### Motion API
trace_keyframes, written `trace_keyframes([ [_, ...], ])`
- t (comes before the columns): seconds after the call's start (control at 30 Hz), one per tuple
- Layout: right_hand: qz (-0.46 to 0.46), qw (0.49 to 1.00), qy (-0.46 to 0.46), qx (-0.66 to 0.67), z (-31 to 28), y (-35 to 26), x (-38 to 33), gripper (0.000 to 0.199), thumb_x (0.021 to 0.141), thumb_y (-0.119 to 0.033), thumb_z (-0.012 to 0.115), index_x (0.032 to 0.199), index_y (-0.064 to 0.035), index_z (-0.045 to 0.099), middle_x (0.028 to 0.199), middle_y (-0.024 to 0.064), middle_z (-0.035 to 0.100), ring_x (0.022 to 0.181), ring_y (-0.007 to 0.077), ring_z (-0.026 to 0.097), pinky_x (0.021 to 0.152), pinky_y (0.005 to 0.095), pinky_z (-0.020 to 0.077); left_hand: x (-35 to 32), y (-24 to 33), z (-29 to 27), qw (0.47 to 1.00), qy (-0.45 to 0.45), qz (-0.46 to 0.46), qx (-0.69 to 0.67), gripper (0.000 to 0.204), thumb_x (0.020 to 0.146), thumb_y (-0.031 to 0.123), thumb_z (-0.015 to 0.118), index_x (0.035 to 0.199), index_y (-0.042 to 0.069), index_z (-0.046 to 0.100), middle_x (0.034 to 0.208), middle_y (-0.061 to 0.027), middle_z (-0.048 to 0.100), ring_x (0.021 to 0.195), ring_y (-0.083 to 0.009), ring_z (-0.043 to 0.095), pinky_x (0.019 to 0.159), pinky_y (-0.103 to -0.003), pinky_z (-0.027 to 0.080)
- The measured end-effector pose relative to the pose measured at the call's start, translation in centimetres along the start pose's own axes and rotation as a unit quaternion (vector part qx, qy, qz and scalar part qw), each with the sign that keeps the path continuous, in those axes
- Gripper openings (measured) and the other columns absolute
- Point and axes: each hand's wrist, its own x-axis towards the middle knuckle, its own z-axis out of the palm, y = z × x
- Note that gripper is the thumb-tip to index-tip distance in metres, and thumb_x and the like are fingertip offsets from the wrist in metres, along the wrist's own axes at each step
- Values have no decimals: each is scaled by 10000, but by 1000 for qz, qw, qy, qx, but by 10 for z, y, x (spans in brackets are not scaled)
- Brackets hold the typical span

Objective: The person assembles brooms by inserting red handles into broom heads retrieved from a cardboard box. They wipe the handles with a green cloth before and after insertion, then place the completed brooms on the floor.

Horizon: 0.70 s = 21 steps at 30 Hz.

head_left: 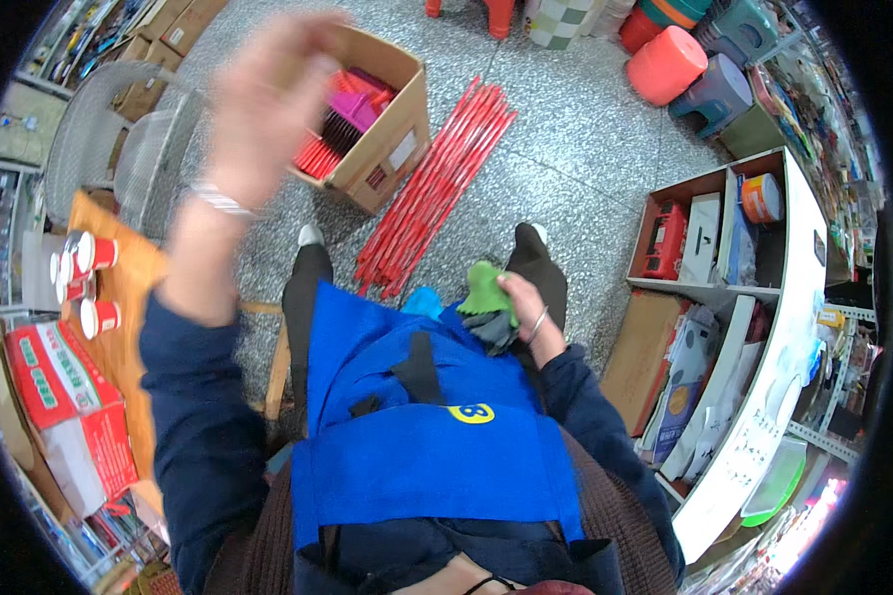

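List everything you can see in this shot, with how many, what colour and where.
cardboard box: one, brown, open, on the floor ahead, left of centre
brushes: several, red and magenta, inside the cardboard box
red sticks: a bundle, on the floor right of the box
plastic stools: several, red, blue-grey and green, top right
shelf unit: one, white, on the right, holding boxes and a can
paper cups: about four, red and white, on the wooden table at left
carton: one, red and white, lower left
apron: one, blue, on the lap
glove: one, green and grey, in the right hand
left hand: raised, blurred
right hand: holding the glove
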Motion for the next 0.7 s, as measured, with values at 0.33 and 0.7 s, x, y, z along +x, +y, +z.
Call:
trace_keyframes([
  [0.33, 73, 931, 61, -353, -14, 61, 71, 380, 812, -306, 609, 1088, -46, 607, 927, 138, 655, 839, 204, 618, 748, 317, 480, -303, -204, 315, 781, -537, -317, -34, 249, 706, 153, 607, 932, 47, 595, 933, -197, 617, 901, -354, 595, 782, -420, 470],
  [0.7, 105, 864, 12, -492, -15, 33, 191, 424, 842, -414, 518, 1081, -72, 590, 977, 212, 619, 911, 376, 583, 790, 415, 468, -303, -360, 475, 797, -369, -478, -28, 319, 742, 141, 601, 1044, 43, 571, 1027, -195, 612, 984, -350, 578, 862, -424, 455],
])
